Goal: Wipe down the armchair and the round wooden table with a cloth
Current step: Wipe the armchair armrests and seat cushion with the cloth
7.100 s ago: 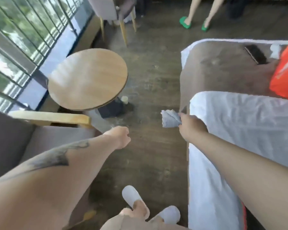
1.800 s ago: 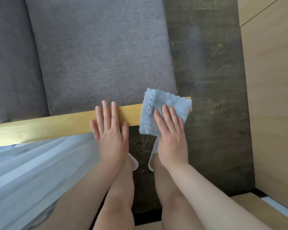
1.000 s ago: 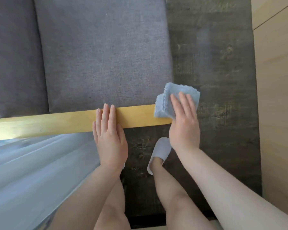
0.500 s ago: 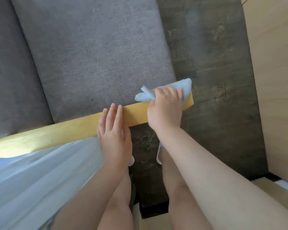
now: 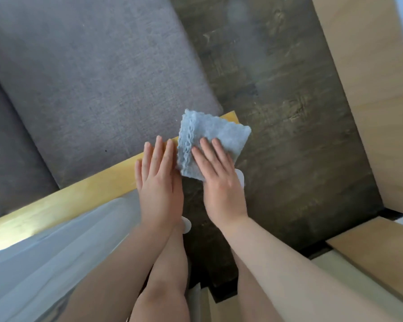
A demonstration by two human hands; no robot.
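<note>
The armchair has a grey fabric seat cushion (image 5: 102, 73) and a yellow wooden armrest (image 5: 79, 198) running from lower left to centre. A folded light-blue cloth (image 5: 209, 133) lies over the armrest's front end. My right hand (image 5: 219, 180) presses flat on the cloth with straight fingers. My left hand (image 5: 158, 182) rests flat on the armrest just left of the cloth, fingers straight. The round wooden table is out of view.
Dark wood floor (image 5: 277, 101) lies right of the chair. A light wooden panel (image 5: 370, 101) stands along the right edge. A sheer white curtain (image 5: 56, 259) hangs at lower left. My legs and white slippers (image 5: 240, 180) are below the hands.
Half a second ago my right hand bunched the cloth at the armrest end; now the cloth lies spread flat under straight fingers. My left hand stays on the armrest.
</note>
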